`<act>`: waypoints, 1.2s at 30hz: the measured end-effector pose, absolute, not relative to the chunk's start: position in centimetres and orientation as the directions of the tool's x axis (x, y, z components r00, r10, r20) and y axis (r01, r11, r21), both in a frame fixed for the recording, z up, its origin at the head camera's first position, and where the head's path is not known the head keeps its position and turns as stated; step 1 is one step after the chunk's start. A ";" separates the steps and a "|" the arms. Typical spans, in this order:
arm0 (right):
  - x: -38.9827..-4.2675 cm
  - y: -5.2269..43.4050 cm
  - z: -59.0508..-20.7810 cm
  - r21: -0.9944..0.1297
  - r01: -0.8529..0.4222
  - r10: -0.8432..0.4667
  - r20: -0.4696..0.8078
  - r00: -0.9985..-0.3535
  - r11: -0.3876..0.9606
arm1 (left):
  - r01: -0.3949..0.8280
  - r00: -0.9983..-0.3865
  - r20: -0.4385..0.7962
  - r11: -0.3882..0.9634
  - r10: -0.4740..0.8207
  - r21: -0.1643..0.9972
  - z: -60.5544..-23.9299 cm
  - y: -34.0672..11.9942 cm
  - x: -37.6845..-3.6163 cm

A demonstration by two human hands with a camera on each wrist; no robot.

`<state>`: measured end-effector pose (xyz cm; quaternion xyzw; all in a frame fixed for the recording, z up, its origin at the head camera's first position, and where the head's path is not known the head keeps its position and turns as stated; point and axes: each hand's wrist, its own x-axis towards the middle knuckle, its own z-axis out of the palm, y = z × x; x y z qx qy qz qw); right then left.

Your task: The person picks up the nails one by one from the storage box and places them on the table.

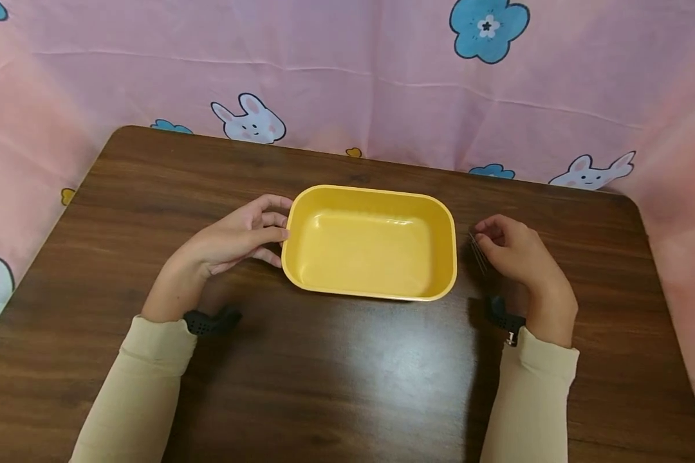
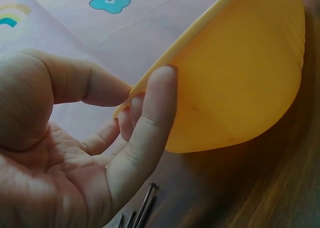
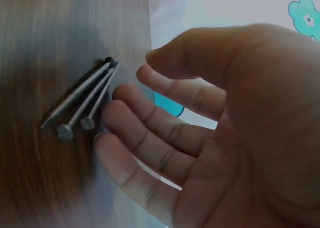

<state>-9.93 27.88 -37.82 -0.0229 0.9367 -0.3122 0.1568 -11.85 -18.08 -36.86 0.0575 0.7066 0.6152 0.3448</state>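
A yellow tub [image 1: 370, 241] is seen at the middle of the brown desk [image 1: 347, 386], open side up. Its left end is touched by the left hand [image 1: 237, 238], whose grip is relaxed: thumb at the rim, fingers against the outer wall, nothing clasped. A small bunch of nails [image 3: 82, 105] lies on the desk just right of the tub, beside the loosely spread fingers [image 3: 145, 133] of the right hand [image 1: 515, 251]; whether they are touched cannot be told.
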 end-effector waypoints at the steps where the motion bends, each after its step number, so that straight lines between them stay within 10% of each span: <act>1: -9.9 27.9 -37.8 -0.594 0.062 -0.139 -0.287 -0.948 0.802 | -0.344 -0.755 -0.420 0.241 0.504 0.908 -36.8 -18.0 -12.0; 17: -10.2 27.5 -37.1 -0.598 0.074 -0.140 -0.303 -0.943 0.798 | -0.247 -0.825 -0.420 0.429 0.377 0.869 -35.5 -19.2 -11.5; 36: -9.4 27.4 -34.7 -0.615 0.040 -0.123 -0.221 -0.967 0.788 | 0.092 -0.962 -0.063 0.533 0.266 0.841 -33.0 -12.7 -11.5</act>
